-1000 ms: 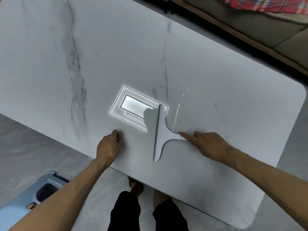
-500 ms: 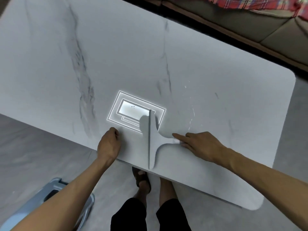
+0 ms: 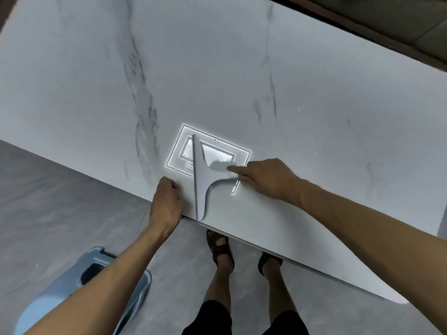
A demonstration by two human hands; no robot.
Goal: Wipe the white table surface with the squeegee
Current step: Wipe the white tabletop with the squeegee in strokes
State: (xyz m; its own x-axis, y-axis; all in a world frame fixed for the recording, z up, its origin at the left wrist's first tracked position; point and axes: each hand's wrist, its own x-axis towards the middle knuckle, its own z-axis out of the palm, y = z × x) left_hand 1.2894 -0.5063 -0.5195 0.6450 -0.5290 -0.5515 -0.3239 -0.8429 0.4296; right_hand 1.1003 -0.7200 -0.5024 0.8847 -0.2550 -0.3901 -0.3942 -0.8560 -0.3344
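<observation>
White veined table (image 3: 242, 68), left hand (image 3: 167, 201) a fist holding nothing, resting on its near edge, squeegee (image 3: 199, 175) just right of it by that edge, blade running near to far, right hand (image 3: 263, 180) gripping its handle, forefinger (image 3: 235, 168) outstretched.

squeegee (image 3: 200, 177) slid left over the light reflection (image 3: 215, 153), right hand (image 3: 263, 177) following, blade now beside left hand (image 3: 167, 204)

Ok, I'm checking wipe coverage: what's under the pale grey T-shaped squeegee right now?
The white marble-patterned table top and part of a bright rectangular light reflection, which the pale grey T-shaped squeegee crosses. Whatever lies on the surface directly beneath its body is covered.
</observation>
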